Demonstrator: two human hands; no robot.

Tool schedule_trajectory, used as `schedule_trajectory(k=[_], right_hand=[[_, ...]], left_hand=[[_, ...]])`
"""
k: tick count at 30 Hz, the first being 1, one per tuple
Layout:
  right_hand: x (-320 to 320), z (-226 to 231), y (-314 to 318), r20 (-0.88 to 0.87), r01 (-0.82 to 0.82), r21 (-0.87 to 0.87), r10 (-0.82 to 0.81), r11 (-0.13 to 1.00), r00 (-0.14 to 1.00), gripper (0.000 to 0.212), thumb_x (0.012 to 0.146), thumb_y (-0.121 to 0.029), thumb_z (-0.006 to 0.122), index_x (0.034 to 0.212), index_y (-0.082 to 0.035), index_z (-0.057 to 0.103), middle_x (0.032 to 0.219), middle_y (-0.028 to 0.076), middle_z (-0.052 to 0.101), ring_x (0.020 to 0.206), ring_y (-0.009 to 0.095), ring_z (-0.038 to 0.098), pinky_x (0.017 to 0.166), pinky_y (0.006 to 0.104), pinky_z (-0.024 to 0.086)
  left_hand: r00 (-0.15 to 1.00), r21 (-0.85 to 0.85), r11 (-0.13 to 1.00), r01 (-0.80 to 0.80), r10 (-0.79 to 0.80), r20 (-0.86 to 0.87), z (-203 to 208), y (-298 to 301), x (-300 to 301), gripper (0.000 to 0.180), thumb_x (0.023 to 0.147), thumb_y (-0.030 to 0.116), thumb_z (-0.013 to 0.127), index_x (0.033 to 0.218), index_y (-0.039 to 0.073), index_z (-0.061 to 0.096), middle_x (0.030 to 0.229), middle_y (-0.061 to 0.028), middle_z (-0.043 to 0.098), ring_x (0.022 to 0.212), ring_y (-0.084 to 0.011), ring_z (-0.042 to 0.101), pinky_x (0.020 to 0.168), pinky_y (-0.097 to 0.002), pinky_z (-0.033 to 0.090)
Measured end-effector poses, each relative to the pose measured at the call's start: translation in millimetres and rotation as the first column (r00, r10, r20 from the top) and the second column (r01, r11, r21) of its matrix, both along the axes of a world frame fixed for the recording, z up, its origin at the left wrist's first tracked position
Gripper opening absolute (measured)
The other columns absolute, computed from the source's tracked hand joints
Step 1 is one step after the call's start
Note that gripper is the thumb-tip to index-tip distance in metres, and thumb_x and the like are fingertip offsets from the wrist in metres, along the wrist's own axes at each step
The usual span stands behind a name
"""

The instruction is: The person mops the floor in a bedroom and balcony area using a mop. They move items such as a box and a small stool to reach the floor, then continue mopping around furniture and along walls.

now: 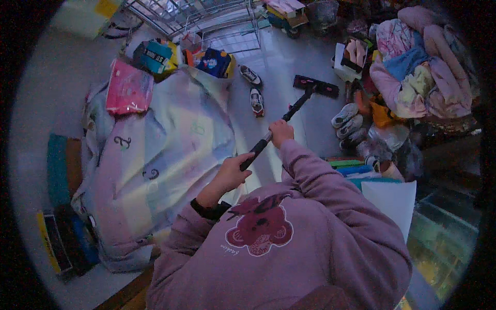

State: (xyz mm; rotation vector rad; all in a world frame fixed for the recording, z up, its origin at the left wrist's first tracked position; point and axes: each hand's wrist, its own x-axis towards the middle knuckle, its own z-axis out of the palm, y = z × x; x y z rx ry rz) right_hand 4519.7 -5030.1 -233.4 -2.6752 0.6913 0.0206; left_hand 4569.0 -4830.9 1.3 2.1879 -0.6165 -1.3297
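A long-handled floor mop point(293, 109) with a black pole and a flat, black rectangular head point(316, 87) slants away from me, its head at the grey floor. My left hand point(230, 174) is closed round the dark grip near the pole's upper end. Farther along the pole, my right hand point(281, 133) is wrapped round it. What lies under the mop head is hidden. Two black-and-white sneakers point(257, 102) stand on the floor left of the pole, apart from it. Paler shoes point(344, 115) are grouped to the right, nearer to me than the head.
A pastel striped cloth point(170, 155) covers a large low shape on my left, with a pink packet point(129, 89) on it. Boxes and bags point(209, 62) stand beyond it, before a metal rack point(227, 31). Heaped clothes point(418, 67) and a shoebox point(351, 56) are on the right.
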Motion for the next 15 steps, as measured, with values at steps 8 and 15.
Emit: schedule_trajectory(k=[8, 15], right_hand=[[96, 31, -42, -0.141, -0.273, 0.253, 0.315, 0.928, 0.939, 0.023, 0.079, -0.017, 0.068, 0.101, -0.024, 0.071, 0.101, 0.008, 0.064, 0.109, 0.03, 0.055, 0.083, 0.0512, 0.047], [165, 38, -53, 0.212, -0.466, 0.436, 0.415, 0.77, 0.885, 0.023, 0.074, -0.014, 0.07, 0.096, -0.02, 0.071, 0.094, 0.011, 0.063, 0.101, 0.035, 0.057, 0.077, 0.0581, 0.044]], left_hand=[[0.981, -0.033, 0.982, -0.185, 0.187, 0.058, 51, -32, 77, 0.055, 0.081, 0.006, 0.069, 0.133, 0.003, 0.053, 0.105, -0.0157, 0.067, 0.095, -0.0194, 0.064, 0.086, -0.0319, 0.049], [0.938, 0.041, 0.967, -0.25, 0.232, 0.259, 84, -55, 116, 0.051, 0.08, 0.005, 0.069, 0.129, 0.0, 0.056, 0.111, -0.0199, 0.067, 0.103, -0.0219, 0.065, 0.089, -0.032, 0.048]])
